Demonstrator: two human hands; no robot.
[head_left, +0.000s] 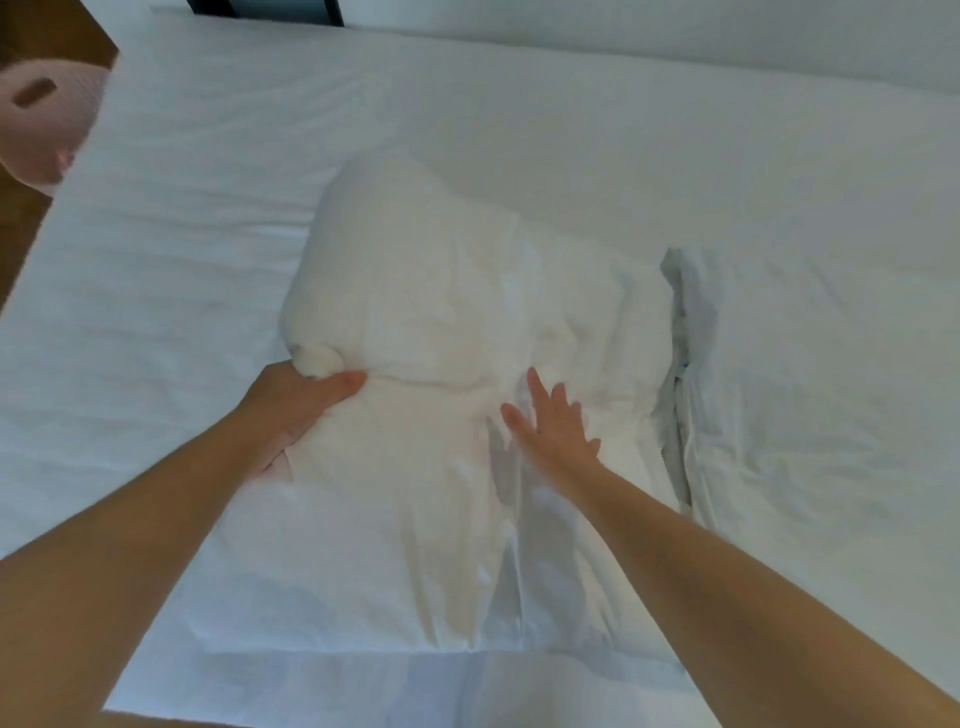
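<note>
On the left hand (291, 410) I see only the thumb; its fingers are buried in the pillow (415, 291). The right hand (558, 423) is blurred, so I cannot confirm contact. The left edge cuts off the pink basket (47, 119). I cannot identify the dark object (265, 6) cut by the top edge.

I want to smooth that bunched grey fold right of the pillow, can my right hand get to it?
Probably yes. The right hand lies open on the pillow, holding nothing, and the fold sits just to its right on the bed with only flat cloth between.
</note>
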